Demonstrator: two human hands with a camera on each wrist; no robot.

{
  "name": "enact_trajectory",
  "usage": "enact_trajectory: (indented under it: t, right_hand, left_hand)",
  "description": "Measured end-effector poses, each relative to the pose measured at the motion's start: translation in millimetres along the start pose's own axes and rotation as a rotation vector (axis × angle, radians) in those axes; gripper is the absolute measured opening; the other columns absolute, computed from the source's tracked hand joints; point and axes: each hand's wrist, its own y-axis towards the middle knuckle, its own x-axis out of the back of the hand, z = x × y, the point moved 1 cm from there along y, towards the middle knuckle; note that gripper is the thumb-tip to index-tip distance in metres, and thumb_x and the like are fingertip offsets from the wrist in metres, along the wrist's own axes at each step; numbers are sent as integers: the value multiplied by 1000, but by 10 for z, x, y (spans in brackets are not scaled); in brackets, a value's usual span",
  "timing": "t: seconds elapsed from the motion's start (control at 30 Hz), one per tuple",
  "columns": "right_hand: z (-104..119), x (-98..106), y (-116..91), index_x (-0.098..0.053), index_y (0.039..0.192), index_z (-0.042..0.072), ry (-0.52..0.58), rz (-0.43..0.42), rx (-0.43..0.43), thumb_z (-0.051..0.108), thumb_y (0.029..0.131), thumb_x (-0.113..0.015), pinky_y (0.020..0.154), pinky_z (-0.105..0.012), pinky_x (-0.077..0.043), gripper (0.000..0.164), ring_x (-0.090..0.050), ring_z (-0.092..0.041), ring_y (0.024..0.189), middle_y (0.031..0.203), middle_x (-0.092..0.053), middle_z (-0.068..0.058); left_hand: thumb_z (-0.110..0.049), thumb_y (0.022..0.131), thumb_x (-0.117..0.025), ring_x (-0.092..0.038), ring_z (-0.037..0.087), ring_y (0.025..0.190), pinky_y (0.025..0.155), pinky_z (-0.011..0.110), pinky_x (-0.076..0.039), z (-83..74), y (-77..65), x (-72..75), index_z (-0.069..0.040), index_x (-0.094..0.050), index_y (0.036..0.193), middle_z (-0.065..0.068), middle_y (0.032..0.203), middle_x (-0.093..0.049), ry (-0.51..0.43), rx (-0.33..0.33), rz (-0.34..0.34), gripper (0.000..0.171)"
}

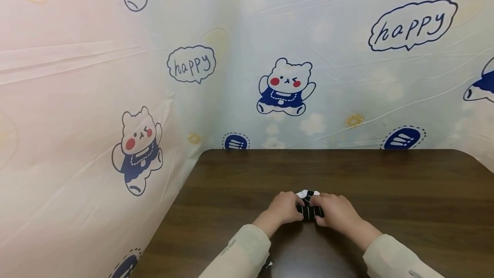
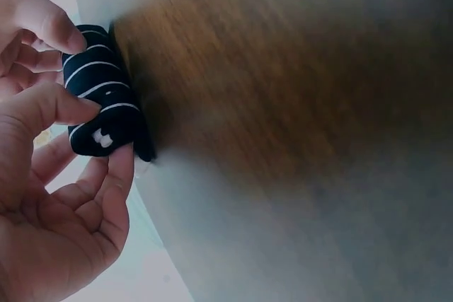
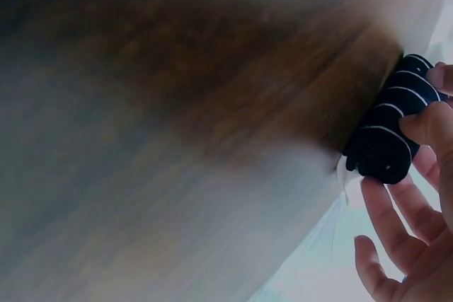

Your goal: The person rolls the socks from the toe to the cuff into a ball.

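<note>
A black cloth with thin white stripes [image 1: 310,213] is rolled into a small cylinder on the brown table. White fabric [image 1: 302,194] shows at its far side. My left hand [image 1: 283,207] grips the left end of the roll, its thumb pressing the striped face and its fingers curled at the end. The right hand [image 1: 337,211] holds the other end in the same way. In the left wrist view, a white mark and the spiral end of the striped roll [image 2: 106,107] show beside the thumb. The right wrist view shows the roll's folded right end [image 3: 386,157] between thumb and fingers.
The dark wooden table [image 1: 231,175] has rounded far corners. A patterned curtain [image 1: 332,110] with bears and lettering hangs behind it and along the left side. Partly hidden by the left sleeve [image 1: 247,246] lies a small black and white thing [image 1: 268,263].
</note>
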Motion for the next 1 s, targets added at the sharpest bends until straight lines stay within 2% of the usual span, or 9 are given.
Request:
enact_trajectory:
  t: [0.17,0.33,0.5,0.63,0.87,1.0]
  right_hand:
    - [5,-13,31,-59,81,16,-11,-2,1,15,61,-78,49,-33,-41,27,-54,-15,58,72,-58,5]
    - [8,-3,68,-60,82,14,22,81,-95,14,64,-77,49,-33,-42,24,-50,-14,58,69,-55,4]
    - [6,6,102,-61,83,13,100,154,-175,13,67,-77,50,-33,-43,23,-50,-14,59,71,-57,3]
    - [-8,23,121,-60,81,15,144,192,-224,11,67,-75,52,-33,-43,21,-51,-13,60,72,-59,3]
    - [-4,56,130,-58,78,17,182,196,-190,9,66,-74,51,-33,-42,22,-51,-12,60,73,-61,3]
    - [-6,52,133,-58,78,17,180,188,-194,11,68,-77,51,-33,-42,22,-50,-12,59,72,-62,3]
  left_hand:
    - [-15,68,-78,-54,9,74,66,23,-45,20,-49,-32,-14,-71,101,-4,84,-62,-12,-34,-27,34]
    - [-16,67,-81,-53,12,81,75,27,-45,17,-116,-37,-16,-66,109,-3,88,-55,26,-60,-100,45]
    - [-17,67,-81,-54,14,90,82,29,-44,6,-155,-18,-19,-64,110,-3,95,-55,22,-76,-173,46]
    - [-18,67,-82,-54,14,93,83,28,-44,-13,-175,-13,-20,-64,109,-3,98,-56,24,-100,-201,46]
    - [-17,68,-83,-53,12,93,85,28,-43,-24,-194,-30,-19,-64,105,-5,97,-55,56,-135,-203,41]
    - [-17,67,-83,-54,10,91,84,26,-42,-11,-187,-49,-20,-67,100,-6,95,-56,109,-161,-216,36]
